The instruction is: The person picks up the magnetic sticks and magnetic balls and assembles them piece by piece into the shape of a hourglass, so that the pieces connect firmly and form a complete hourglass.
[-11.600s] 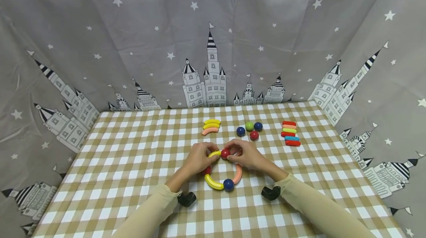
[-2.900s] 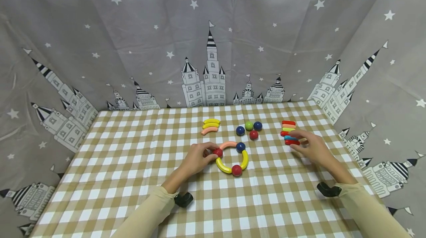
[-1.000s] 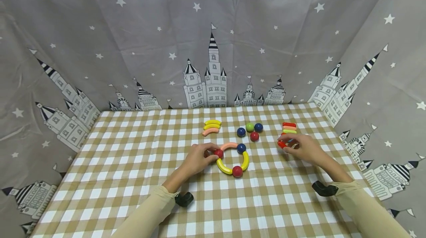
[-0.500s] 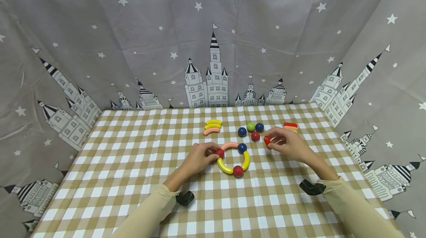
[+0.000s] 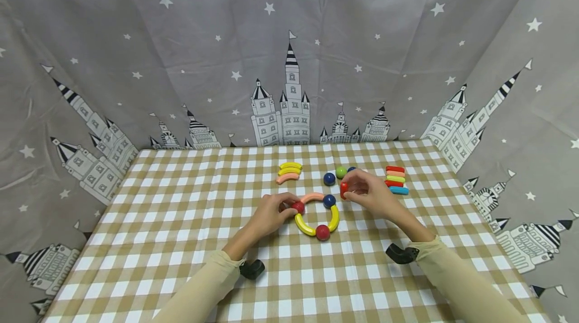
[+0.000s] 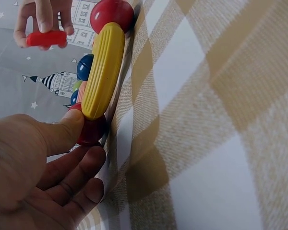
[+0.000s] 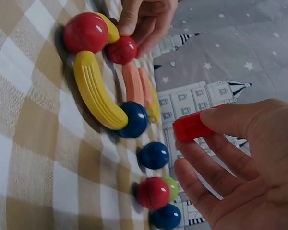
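My left hand pinches a red ball between thumb and fingers. That ball belongs to a ring of toy pieces on the checked tablecloth, with a peach curved bar, a blue ball, two yellow curved bars and another red ball at the front. Up and to the right of the ring, my right hand holds a short red bar by its thumb and fingertips. The right wrist view shows this bar raised off the cloth, apart from the ring's blue ball.
Behind the ring lie yellow curved bars and a loose peach one. Loose blue balls, a green ball and a red ball sit near my right hand. Straight bars lie at the right. A grey curtain hangs behind.
The ring has been turned since the oldest frame. My right hand has taken the front red bar from the row at right and carried it left toward the ring; my left hand stays.
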A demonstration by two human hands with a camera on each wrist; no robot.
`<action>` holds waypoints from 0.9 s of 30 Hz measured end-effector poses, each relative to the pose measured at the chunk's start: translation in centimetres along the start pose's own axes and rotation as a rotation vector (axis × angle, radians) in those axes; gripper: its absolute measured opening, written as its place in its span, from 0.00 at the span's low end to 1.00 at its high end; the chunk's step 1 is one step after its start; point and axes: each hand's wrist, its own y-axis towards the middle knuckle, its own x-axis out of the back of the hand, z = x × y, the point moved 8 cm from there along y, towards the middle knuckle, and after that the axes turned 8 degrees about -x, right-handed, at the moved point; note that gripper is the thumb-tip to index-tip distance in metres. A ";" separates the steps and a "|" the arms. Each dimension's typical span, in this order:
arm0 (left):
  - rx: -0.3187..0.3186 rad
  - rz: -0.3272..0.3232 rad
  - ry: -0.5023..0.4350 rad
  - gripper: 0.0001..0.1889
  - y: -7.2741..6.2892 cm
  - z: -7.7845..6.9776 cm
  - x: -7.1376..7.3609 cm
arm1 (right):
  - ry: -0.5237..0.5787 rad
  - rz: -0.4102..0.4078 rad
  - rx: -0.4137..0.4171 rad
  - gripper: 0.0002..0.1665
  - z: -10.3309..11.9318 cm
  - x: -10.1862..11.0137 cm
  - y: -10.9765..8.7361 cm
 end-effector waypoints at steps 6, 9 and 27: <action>-0.015 -0.010 0.016 0.12 0.0 -0.1 0.1 | 0.043 -0.003 -0.002 0.17 -0.3 -1.2 0.7; 0.001 -0.003 0.007 0.11 0.0 0.0 0.1 | 0.064 -0.009 -0.007 0.17 -0.2 -1.6 0.8; -0.021 -0.024 0.003 0.11 0.0 -0.1 0.3 | 0.065 -0.028 0.000 0.17 -0.8 -3.4 1.4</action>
